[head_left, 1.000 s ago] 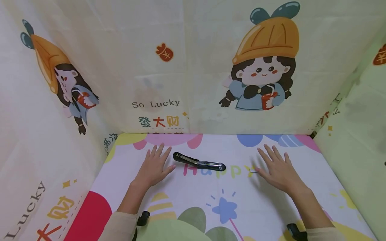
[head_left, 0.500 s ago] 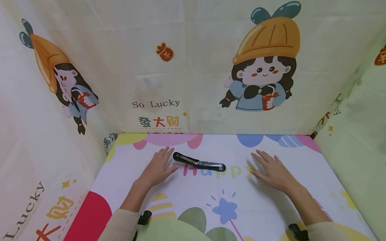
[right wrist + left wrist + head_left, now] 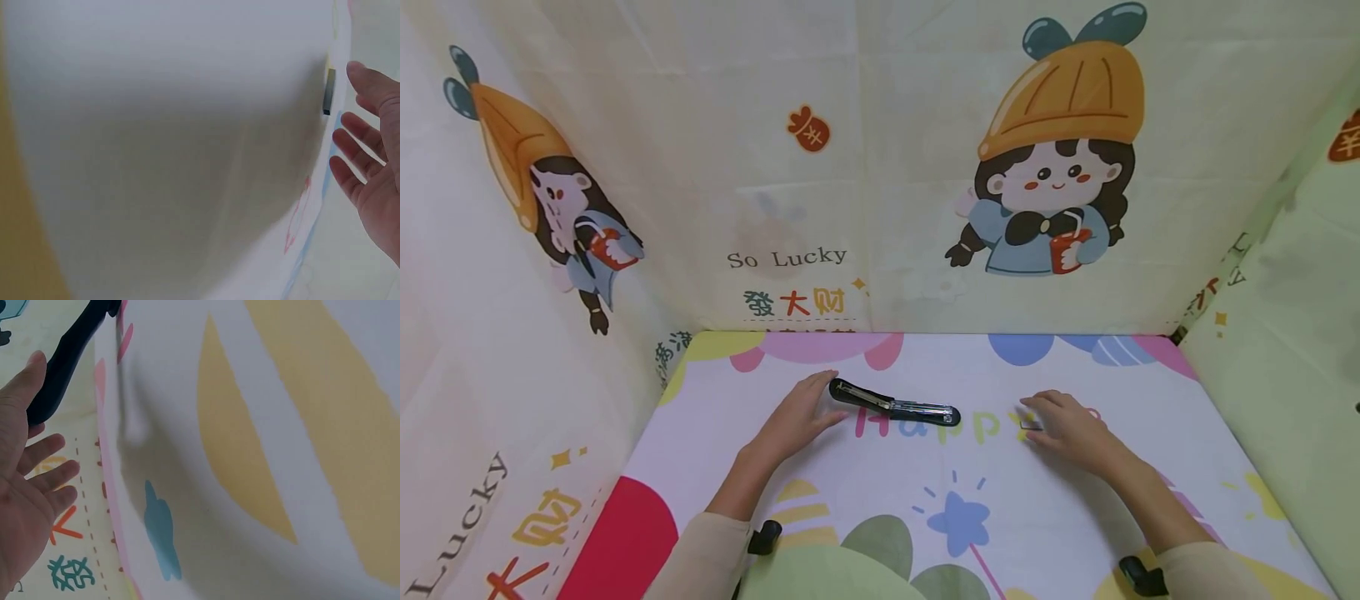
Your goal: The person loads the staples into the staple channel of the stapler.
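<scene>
A black stapler [image 3: 925, 412], opened out flat so that its metal rail and inner side show, lies across the printed word in the middle of the table. My left hand [image 3: 797, 421] is at its left end, thumb and fingers spread to either side of that end. In the left wrist view the thumb lies close by the stapler's dark body [image 3: 62, 369], and the other fingers are loosely bent. My right hand [image 3: 1071, 429] hovers by a short grey strip of staples [image 3: 329, 92], with thumb and forefinger apart around it and the palm bare.
The table [image 3: 880, 492] wears a white cover with coloured prints. Patterned cloth walls [image 3: 910, 192] close it off at the back and on both sides. Black camera straps [image 3: 765, 537] sit on the sleeved wrists.
My left hand has moved slightly right to the stapler's end. My right hand has come left and inward, its fingers drawing from spread to bent around the strip of staples.
</scene>
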The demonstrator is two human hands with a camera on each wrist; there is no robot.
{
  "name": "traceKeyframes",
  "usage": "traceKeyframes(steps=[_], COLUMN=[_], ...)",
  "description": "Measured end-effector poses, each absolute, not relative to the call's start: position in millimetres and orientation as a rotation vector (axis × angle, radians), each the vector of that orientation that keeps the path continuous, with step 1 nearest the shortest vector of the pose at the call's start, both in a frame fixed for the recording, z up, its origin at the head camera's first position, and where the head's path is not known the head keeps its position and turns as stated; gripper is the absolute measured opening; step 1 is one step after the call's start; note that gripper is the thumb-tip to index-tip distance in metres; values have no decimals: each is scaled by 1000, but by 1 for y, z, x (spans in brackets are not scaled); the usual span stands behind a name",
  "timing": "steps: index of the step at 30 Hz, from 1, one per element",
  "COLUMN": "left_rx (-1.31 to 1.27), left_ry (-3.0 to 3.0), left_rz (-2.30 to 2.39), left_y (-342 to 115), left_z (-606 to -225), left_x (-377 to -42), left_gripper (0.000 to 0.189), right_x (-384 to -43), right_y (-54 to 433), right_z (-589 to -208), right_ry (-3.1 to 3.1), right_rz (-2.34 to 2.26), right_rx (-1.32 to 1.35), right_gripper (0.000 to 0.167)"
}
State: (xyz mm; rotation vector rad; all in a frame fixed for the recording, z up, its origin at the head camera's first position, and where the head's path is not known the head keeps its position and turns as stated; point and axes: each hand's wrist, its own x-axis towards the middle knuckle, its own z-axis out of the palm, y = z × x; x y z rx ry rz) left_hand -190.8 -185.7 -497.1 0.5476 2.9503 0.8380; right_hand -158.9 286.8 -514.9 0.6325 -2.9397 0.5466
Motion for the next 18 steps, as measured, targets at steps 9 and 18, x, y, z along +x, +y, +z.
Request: traceKeyframes(steps=[9,18], left_rx=[531,409], left_ry=[2870,2712], left_rz=[1131,1485], left_y=[-181,-170], left_z=[-501,-504], left_x=[-195,-197], left_gripper=[68,53], right_x=[-165,-169], right_y=[290,290], right_z=[-526,-533], right_ry=[-2826,-2674], right_rz=[583,563], right_rx=[783,881], right_gripper=[35,30])
